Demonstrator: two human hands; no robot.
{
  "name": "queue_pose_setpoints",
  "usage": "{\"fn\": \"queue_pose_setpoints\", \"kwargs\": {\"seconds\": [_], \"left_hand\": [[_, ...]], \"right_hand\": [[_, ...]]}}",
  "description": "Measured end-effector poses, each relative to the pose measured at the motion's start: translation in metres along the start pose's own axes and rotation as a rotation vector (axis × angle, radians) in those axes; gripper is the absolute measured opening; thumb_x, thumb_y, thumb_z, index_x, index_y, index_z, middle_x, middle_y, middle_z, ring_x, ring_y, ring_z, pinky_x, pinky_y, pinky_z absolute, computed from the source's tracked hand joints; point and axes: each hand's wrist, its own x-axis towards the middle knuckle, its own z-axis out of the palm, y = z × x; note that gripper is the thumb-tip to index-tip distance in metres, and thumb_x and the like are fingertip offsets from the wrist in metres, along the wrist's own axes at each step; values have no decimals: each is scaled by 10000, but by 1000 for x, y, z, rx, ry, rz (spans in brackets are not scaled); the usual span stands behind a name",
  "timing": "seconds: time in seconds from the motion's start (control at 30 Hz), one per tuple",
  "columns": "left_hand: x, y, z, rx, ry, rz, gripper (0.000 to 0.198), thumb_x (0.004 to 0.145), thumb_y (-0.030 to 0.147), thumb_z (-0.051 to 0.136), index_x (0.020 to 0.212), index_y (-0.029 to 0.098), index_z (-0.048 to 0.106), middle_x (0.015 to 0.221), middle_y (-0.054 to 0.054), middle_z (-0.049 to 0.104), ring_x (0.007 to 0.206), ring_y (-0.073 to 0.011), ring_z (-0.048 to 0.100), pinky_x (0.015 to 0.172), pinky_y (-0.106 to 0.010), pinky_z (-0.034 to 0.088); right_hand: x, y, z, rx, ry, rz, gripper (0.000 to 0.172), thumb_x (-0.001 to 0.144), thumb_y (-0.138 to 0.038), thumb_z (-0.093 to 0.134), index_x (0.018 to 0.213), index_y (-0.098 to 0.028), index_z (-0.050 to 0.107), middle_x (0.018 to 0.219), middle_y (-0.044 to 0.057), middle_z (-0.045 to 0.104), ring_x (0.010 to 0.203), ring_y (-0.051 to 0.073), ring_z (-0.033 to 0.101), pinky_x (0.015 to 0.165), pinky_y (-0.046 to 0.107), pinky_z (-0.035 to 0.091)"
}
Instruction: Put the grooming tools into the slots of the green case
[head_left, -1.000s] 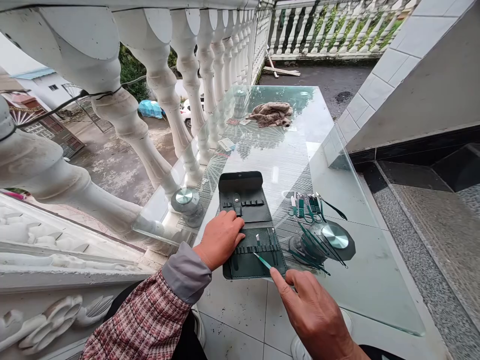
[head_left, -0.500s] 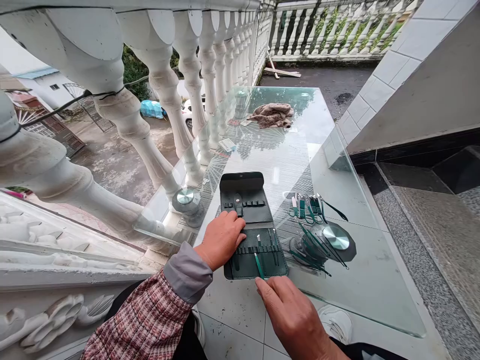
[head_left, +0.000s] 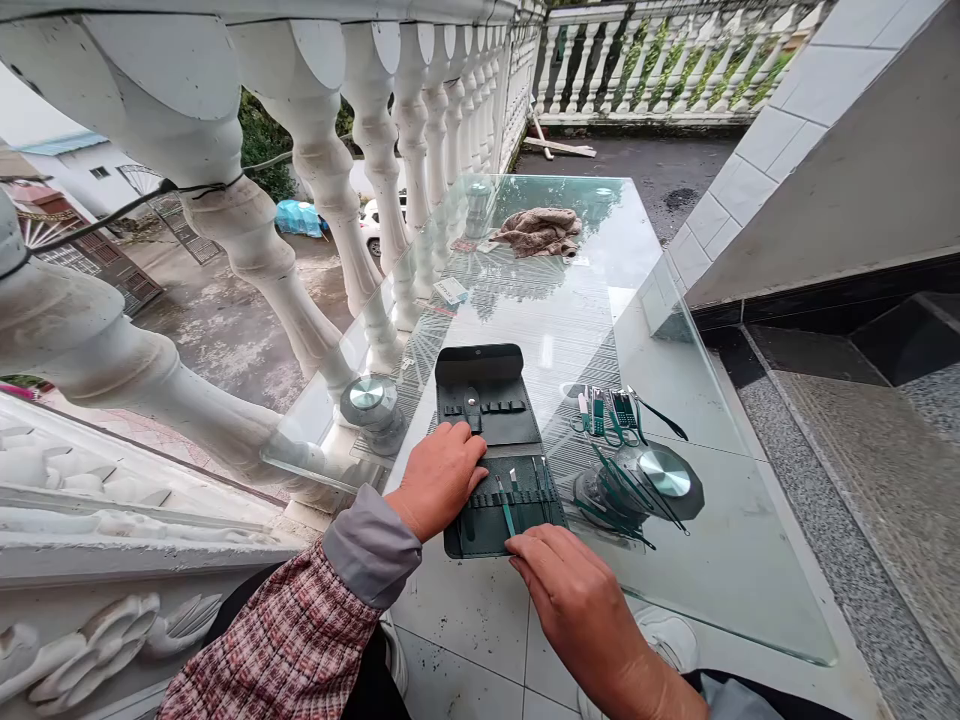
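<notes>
A black manicure case (head_left: pixel 491 430) lies unfolded on the glass table, its flap towards the far end. My left hand (head_left: pixel 442 475) grips the case's left edge near the fold, fingers curled over it. My right hand (head_left: pixel 570 590) pinches a slim green manicure tool (head_left: pixel 508 515) at the case's near edge. The tool's silver tip points away from me, at the row of elastic loops; its lower end is hidden by my fingers. Several slim tools (head_left: pixel 541 480) sit in loops to its right. The upper row of loops holds no tools.
Right of the case lie nail clippers (head_left: pixel 598 410), scissors (head_left: pixel 619 432), nippers (head_left: pixel 658 412) and several thin green tools (head_left: pixel 637 485) on the glass table (head_left: pixel 750 560). Further back are a small box (head_left: pixel 451 291) and a crumpled brown cloth (head_left: pixel 538 232). A white balustrade (head_left: pixel 262 250) borders the left side.
My right hand has moved slightly forward, pushing the green tool further up over the case to the loop row. My left hand stays on the case.
</notes>
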Motion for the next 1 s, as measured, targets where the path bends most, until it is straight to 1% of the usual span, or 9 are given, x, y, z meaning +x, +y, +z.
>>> {"fn": "queue_pose_setpoints", "kwargs": {"seconds": [0.3, 0.47, 0.53, 0.6, 0.7, 0.77, 0.83, 0.9, 1.0], "left_hand": [[0, -1, 0, -18, 21, 2, 89, 858, 278, 570, 894, 199, 552, 950, -34, 536, 865, -193, 492, 705, -296, 416], [1, -3, 3, -10, 21, 6, 89, 856, 276, 570, 890, 196, 552, 938, -35, 535, 850, -196, 491, 694, -298, 409], [1, -3, 2, -13, 22, 6, 86, 860, 276, 564, 887, 195, 552, 939, -34, 537, 846, -194, 491, 688, -297, 407], [1, -3, 2, -17, 15, 6, 89, 863, 279, 562, 886, 194, 554, 940, -33, 539, 848, -194, 492, 678, -296, 406], [1, -2, 1, -22, 3, 4, 93, 868, 285, 557, 890, 195, 555, 950, -34, 540, 854, -192, 493, 672, -292, 404], [1, -2, 0, -21, -2, 6, 96, 872, 289, 551, 898, 197, 555, 957, -35, 540, 859, -191, 494, 678, -292, 404], [1, -2, 0, -18, -5, 7, 97, 874, 289, 548, 900, 196, 556, 956, -37, 540, 859, -194, 494, 681, -294, 403], [2, -2, 0, -17, -6, 5, 96, 872, 285, 551, 900, 193, 557, 953, -39, 540, 856, -197, 495, 681, -297, 402], [1, -1, -1, -29, -7, -2, 97, 865, 281, 563, 905, 193, 558, 954, -42, 536, 861, -200, 496, 687, -300, 403]], "right_hand": [[11, 2, 4, -125, -52, 3, 243, 880, -98, 397, 743, -182, 580, 669, 20, 510, 645, 141, 425, 590, 257, 342], [10, 3, 1, -58, -31, 4, 224, 876, -82, 396, 798, -173, 585, 695, 24, 523, 675, 139, 449, 607, 254, 346], [10, 10, -7, -34, 5, 37, 213, 880, -86, 395, 821, -171, 582, 714, 30, 536, 704, 142, 472, 630, 259, 356], [9, 23, -20, -53, 43, 103, 186, 884, -113, 413, 823, -176, 577, 731, 33, 553, 727, 147, 489, 647, 264, 363], [4, 48, -41, -148, 50, 244, 134, 877, -175, 462, 800, -190, 571, 741, 23, 572, 722, 146, 504, 654, 265, 375], [-1, 62, -50, -210, 47, 314, 127, 869, -217, 484, 775, -198, 567, 733, 14, 577, 700, 143, 514, 628, 260, 380], [-6, 71, -53, -245, 6, 336, 161, 873, -258, 481, 747, -203, 566, 719, 9, 576, 681, 142, 519, 603, 257, 381], [-10, 74, -50, -267, -26, 326, 194, 883, -284, 462, 743, -206, 572, 716, 12, 579, 680, 145, 524, 597, 257, 384], [-13, 73, -44, -318, -21, 300, 221, 898, -288, 429, 758, -204, 578, 717, 21, 579, 689, 150, 521, 607, 261, 380]]}}
